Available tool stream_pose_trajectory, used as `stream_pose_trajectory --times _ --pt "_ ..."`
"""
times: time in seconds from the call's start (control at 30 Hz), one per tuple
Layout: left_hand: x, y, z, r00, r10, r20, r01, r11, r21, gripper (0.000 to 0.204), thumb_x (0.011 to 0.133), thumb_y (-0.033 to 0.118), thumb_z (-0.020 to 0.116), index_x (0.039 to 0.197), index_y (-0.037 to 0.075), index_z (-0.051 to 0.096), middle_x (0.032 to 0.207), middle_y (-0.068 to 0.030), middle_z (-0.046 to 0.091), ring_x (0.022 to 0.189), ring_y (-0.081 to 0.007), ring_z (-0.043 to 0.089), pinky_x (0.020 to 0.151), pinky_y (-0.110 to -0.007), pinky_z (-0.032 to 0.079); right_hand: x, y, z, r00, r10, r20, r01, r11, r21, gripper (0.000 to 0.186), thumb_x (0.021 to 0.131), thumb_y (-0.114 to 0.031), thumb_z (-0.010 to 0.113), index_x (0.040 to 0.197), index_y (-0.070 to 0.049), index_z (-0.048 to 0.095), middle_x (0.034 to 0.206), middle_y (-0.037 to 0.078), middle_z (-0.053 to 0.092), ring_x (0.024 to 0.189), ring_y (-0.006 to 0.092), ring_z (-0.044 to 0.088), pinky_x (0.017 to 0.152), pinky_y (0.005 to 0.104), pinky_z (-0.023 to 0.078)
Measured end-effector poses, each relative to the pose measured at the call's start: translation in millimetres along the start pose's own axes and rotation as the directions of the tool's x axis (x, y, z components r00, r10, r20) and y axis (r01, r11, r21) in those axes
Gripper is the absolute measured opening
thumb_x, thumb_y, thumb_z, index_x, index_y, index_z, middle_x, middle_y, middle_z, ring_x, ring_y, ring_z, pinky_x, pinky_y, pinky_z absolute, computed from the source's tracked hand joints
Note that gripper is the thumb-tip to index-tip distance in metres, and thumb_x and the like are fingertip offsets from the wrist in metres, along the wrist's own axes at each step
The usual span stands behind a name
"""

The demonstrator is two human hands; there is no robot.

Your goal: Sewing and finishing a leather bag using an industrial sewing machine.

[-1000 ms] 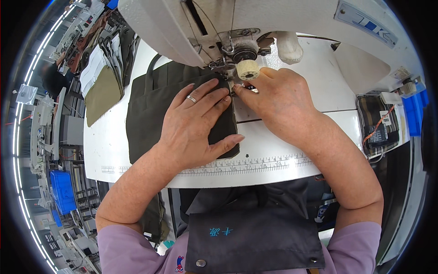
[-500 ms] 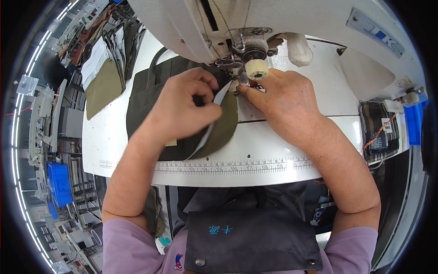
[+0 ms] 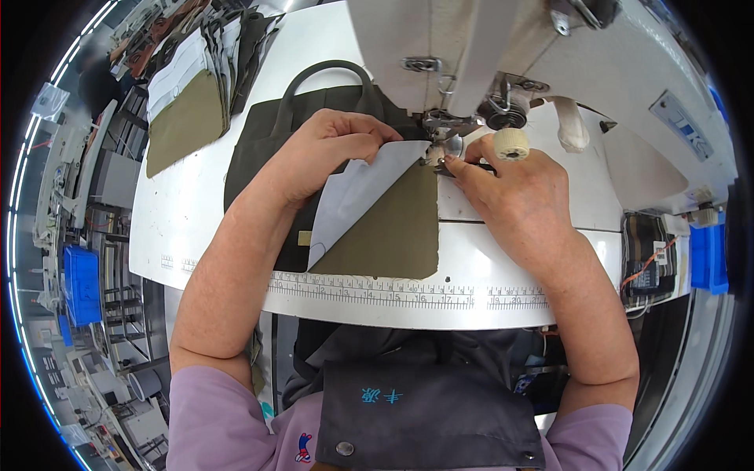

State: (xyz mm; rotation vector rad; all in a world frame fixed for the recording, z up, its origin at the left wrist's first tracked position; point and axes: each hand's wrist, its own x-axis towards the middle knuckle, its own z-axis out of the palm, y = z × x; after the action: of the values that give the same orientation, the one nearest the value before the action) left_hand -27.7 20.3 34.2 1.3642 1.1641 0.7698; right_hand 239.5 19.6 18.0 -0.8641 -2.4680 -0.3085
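The left hand (image 3: 334, 145) grips the folded-back corner of an olive fabric panel (image 3: 389, 235), fingers closed on it so that its pale lining (image 3: 353, 192) shows. The right hand (image 3: 510, 184) pinches the panel's upper edge just at the presser foot (image 3: 444, 145) of the sewing machine (image 3: 503, 47), near the frame's upper middle. The panel lies on a dark green bag piece (image 3: 263, 145) on the white tabletop (image 3: 188, 212), above the printed ruler strip (image 3: 408, 294). No seam shows along the panel, so stitching seems barely begun. A stack of cut pieces (image 3: 192, 102) waits at upper left.
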Motion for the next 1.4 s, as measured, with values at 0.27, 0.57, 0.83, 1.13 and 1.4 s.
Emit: stream_pose_trajectory --times 0.27,0.57,0.83,1.13,1.4 --pt "5 0 -5 0.999 0.005 -0.039 -0.003 0.999 0.035 0.021 0.082 0.015 0.063 0.084 -0.002 0.076 0.096 -0.0065 0.075 0.077 -0.0108 0.063 0.074 -0.024 0.05 0 -2 -1 1.0 0.027 -0.011 -0.027 1.0 0.003 0.018 0.081 -0.012 0.075 0.099 -0.012 0.078 0.08 0.004 0.064 0.07 0.0207 0.064 0.056 0.0362 0.05" --pt "8 -4 -4 0.999 -0.036 -0.01 0.035 0.999 -0.032 0.024 0.08 0.015 0.063 0.089 -0.003 0.076 0.09 -0.0067 0.074 0.077 -0.0112 0.062 0.074 -0.024 0.05 -1 0 1 0.997 0.073 0.032 -0.074 0.997 0.035 0.025 0.08 -0.019 0.081 0.103 -0.012 0.077 0.078 0.005 0.064 0.07 0.0229 0.064 0.058 0.0375 0.05" --pt "4 2 2 0.998 -0.051 -0.023 0.051 0.999 0.011 0.037 0.075 0.01 0.061 0.104 -0.009 0.072 0.071 0.0051 0.055 0.071 -0.0053 0.052 0.076 -0.019 0.042 -4 4 2 0.994 0.102 0.045 -0.106 0.991 0.085 0.028 0.08 -0.023 0.081 0.105 -0.012 0.077 0.085 0.006 0.063 0.075 0.0252 0.064 0.063 0.0399 0.051" --pt "3 3 3 0.997 -0.044 -0.058 0.048 0.997 0.053 0.036 0.076 0.009 0.06 0.106 -0.006 0.072 0.073 0.0058 0.055 0.072 -0.0047 0.051 0.073 -0.019 0.042 -4 6 3 0.993 0.114 0.041 -0.118 0.985 0.123 0.028 0.08 -0.024 0.082 0.104 -0.011 0.077 0.085 0.007 0.063 0.075 0.0263 0.064 0.063 0.0406 0.05" --pt "5 1 -2 0.997 -0.051 -0.052 0.053 0.998 0.041 0.036 0.075 0.008 0.06 0.107 -0.007 0.072 0.075 0.0055 0.055 0.073 -0.0051 0.053 0.073 -0.019 0.043 -4 5 -4 0.983 0.143 0.116 -0.16 0.976 0.146 0.034 0.08 -0.023 0.081 0.112 -0.015 0.076 0.085 0.007 0.062 0.07 0.027 0.063 0.062 0.0407 0.05"
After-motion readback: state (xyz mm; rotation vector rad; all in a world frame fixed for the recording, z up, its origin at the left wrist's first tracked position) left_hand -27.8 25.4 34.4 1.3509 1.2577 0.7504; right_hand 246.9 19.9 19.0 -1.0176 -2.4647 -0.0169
